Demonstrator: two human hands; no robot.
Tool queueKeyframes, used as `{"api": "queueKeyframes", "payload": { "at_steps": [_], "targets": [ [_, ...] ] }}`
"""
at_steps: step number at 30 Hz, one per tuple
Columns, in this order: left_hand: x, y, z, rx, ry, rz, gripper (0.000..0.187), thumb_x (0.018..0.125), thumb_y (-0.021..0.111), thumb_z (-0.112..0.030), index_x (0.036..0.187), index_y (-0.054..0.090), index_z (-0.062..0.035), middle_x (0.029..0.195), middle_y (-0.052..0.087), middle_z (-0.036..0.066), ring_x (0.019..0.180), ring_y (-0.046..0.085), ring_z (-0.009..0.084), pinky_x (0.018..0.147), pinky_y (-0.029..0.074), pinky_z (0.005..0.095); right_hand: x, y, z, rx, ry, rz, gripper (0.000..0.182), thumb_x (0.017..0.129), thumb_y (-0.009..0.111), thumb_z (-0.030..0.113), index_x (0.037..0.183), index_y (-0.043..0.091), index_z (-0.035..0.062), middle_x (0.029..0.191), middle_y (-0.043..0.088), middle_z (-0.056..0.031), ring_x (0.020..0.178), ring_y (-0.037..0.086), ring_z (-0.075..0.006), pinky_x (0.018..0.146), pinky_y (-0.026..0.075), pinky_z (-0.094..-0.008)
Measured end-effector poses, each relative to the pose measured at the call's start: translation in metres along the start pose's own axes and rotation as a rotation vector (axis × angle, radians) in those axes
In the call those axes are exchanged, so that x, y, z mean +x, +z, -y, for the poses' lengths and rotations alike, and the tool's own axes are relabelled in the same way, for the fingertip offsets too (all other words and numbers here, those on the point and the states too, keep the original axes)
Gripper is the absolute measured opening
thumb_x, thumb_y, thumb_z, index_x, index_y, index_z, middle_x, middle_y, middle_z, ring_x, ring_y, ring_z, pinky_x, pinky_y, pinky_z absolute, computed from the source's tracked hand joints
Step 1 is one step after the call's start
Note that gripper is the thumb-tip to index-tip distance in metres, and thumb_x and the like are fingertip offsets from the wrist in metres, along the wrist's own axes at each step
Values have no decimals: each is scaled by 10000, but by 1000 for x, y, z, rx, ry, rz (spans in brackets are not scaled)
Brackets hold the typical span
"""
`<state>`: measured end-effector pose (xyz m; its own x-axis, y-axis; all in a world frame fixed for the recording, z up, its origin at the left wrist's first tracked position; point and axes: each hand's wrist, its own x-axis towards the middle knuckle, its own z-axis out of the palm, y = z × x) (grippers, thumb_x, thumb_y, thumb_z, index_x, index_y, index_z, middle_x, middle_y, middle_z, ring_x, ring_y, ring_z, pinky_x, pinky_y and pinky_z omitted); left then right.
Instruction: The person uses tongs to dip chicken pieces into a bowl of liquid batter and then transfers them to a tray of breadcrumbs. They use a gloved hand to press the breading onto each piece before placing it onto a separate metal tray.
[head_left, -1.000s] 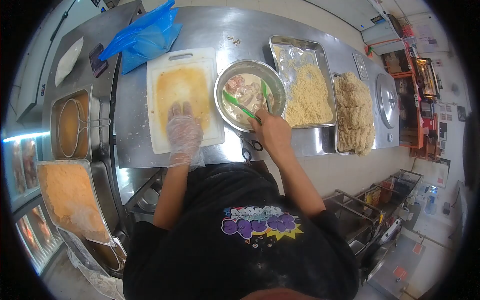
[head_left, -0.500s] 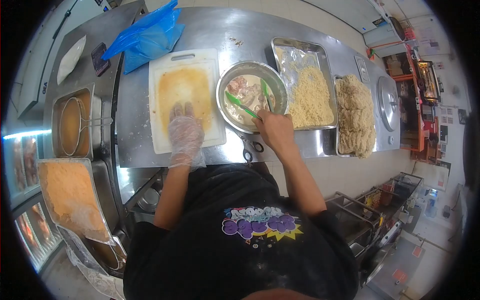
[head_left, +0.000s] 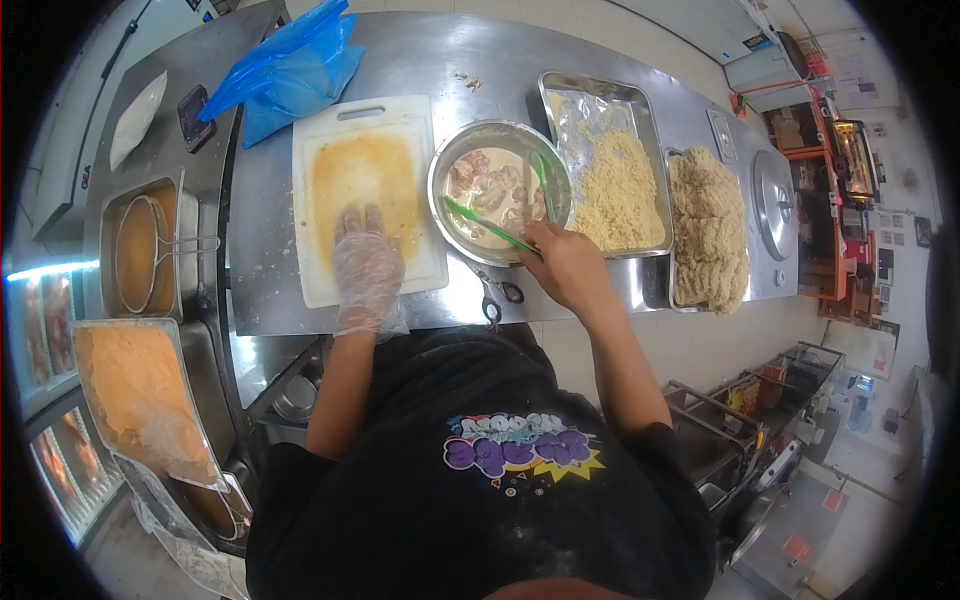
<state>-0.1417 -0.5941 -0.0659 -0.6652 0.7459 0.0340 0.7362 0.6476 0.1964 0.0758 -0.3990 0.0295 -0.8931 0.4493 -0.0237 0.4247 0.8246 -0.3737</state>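
Note:
My left hand (head_left: 368, 268), in a clear plastic glove, lies flat on the white cutting board (head_left: 312, 262), its fingers stretched over a wet yellowish stain. My right hand (head_left: 568, 265) is bare and closed round the handle end of green-tipped tongs (head_left: 488, 224) at the bowl's near right rim. The tongs' two arms are spread apart inside the metal bowl (head_left: 497, 132). Pieces of raw meat (head_left: 482, 175) sit there in a creamy pale liquid. Scissors (head_left: 490, 308) lie at the table edge between my hands.
Right of the bowl stands a tray of yellowish crumbs (head_left: 625, 185), then a tray piled with coated pieces (head_left: 710, 230) and a round lid (head_left: 774, 200). A blue plastic bag (head_left: 300, 90) lies behind the board. Pans and an orange-filled tray (head_left: 140, 385) are at left.
My right hand has shifted slightly right and turned, and the tongs' tips are wider apart. My left hand stays on the board.

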Motion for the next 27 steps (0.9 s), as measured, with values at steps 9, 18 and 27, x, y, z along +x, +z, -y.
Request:
{"api": "queueKeyframes", "payload": {
  "at_steps": [9, 18, 27],
  "targets": [
    [0, -1, -3, -2, -23, 15, 642, 968, 628, -319, 1467, 531, 72, 1421, 563, 323, 1393, 479, 444, 1204, 355, 496, -4, 7, -5, -80, 3, 20, 207, 903, 736, 157, 963, 632, -11, 894, 699, -207, 800, 713, -407, 727, 567, -498],
    [1, -6, -4, -3, -27, 79, 646, 980, 609, -336, 1485, 523, 57, 1489, 512, 322, 1425, 450, 441, 1223, 329, 493, -5, -4, -12, 14, 51, 113, 217, 930, 724, 153, 1039, 635, -13, 934, 688, -241, 865, 686, -454, 762, 546, -532],
    [0, -6, -4, 11, -24, 83, 656, 989, 589, -347, 1500, 509, 57, 1492, 515, 322, 1442, 432, 437, 1245, 290, 494, -6, -12, -12, 116, -9, 102, 196, 907, 734, 142, 1001, 650, -7, 936, 692, -226, 895, 682, -449, 783, 549, -526]
  ]
}}
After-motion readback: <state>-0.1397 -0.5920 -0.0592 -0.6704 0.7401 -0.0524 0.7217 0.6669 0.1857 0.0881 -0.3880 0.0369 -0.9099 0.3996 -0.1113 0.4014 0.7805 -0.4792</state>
